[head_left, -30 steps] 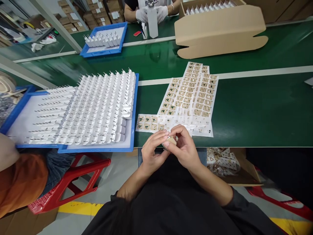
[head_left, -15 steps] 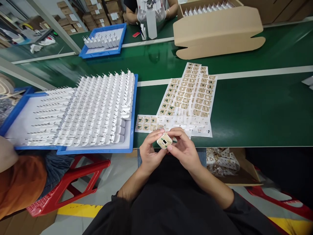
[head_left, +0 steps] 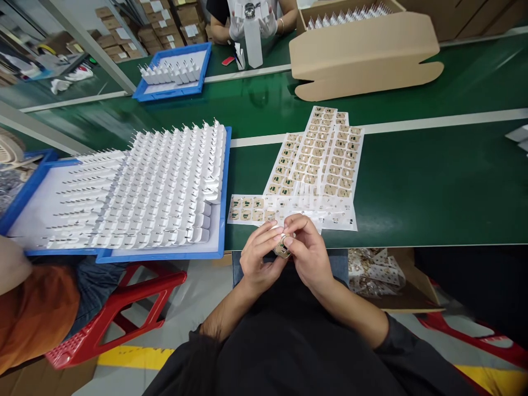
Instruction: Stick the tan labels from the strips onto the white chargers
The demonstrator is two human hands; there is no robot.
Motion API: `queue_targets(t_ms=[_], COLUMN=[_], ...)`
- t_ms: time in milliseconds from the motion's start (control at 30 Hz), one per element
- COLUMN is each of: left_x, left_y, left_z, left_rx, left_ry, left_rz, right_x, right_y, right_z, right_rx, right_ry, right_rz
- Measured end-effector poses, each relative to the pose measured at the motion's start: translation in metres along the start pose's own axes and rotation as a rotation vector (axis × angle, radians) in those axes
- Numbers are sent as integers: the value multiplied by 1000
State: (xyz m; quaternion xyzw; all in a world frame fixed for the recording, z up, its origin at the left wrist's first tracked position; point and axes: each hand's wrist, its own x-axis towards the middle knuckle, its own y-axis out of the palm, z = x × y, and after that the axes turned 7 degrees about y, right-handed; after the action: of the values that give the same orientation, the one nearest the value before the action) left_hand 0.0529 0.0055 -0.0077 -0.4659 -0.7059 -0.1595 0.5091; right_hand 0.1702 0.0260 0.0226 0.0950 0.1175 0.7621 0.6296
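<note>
My left hand and my right hand are closed together round one small white charger plug with a tan sticker on its face, held just below the table's near edge. Fingertips of both hands pinch it, and most of it is hidden. Right above the hands lie sheets of tan stickers on the green table. To the left stands a blue tray packed with several rows of white charger plugs.
A cardboard box of white plugs lies at the back. A second blue tray and a white bottle stand before a gloved person across the belt. A red stool and another person's orange sleeve are at my left.
The plug's stickered face showed between my fingers half a second ago; now my fingers have closed over it and turned it, with both hands slightly lower.
</note>
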Motion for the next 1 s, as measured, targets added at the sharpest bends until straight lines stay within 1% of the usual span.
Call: queue_targets(t_ms=[233, 367, 500, 733, 833, 1000], left_x=[0, 1, 1, 1, -3, -12], left_y=[1, 0, -1, 0, -1, 0], left_z=[0, 0, -1, 0, 1, 1], left_rx=[-14, 25, 4, 74, -11, -298], left_ry=[63, 69, 62, 86, 14, -256], left_rz=[-29, -36, -43, -33, -27, -50], right_x=[-2, -3, -3, -2, 0, 3], right_y=[0, 0, -1, 0, -4, -15], right_z=[0, 2, 2, -2, -4, -6], right_rx=[27, 66, 91, 120, 116, 3], right_ry=[9, -12, -34, -51, -41, -38], right_rz=[10, 31, 52, 40, 75, 148])
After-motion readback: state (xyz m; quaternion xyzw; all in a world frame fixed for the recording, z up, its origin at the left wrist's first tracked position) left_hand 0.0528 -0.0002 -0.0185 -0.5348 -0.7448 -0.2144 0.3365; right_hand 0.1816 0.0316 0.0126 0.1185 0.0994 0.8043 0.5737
